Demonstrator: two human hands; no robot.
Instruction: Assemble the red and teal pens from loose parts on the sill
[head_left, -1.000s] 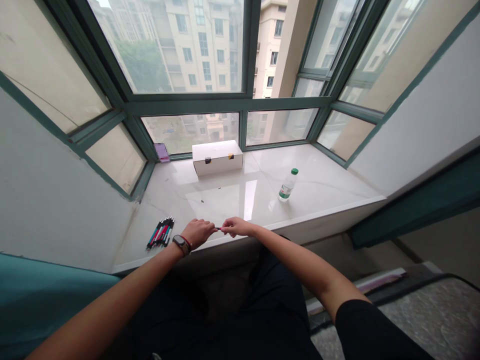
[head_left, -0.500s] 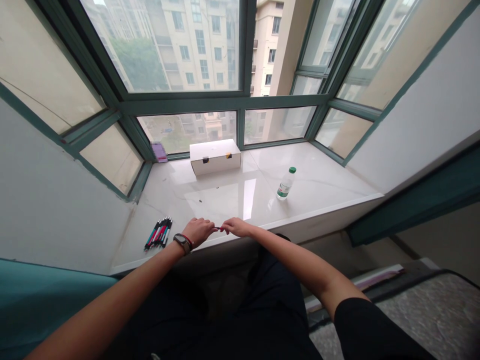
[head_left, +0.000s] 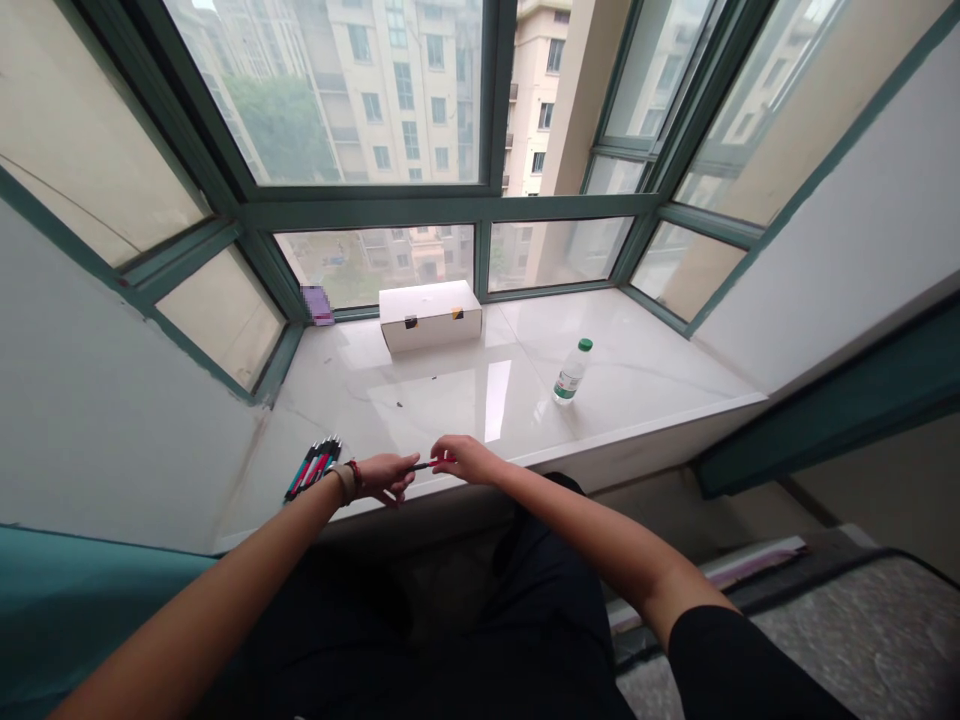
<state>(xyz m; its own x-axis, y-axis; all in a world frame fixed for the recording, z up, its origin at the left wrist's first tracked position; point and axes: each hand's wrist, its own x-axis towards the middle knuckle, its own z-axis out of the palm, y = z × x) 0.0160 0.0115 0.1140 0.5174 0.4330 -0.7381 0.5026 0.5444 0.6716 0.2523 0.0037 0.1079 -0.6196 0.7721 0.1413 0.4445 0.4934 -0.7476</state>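
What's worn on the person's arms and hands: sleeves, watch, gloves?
The left hand and right hand are gloveless. The left wrist has a wristwatch with a pale tan strap and a thin red cord bracelet. The right arm has a short black sleeve. No left sleeve shows.

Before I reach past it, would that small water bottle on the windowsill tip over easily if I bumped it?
The plastic water bottle stands upright on a narrow base, so it would probably tip if bumped high up. Its round body would likely roll once down. The glossy stone sill looks smooth, so it may also slide.
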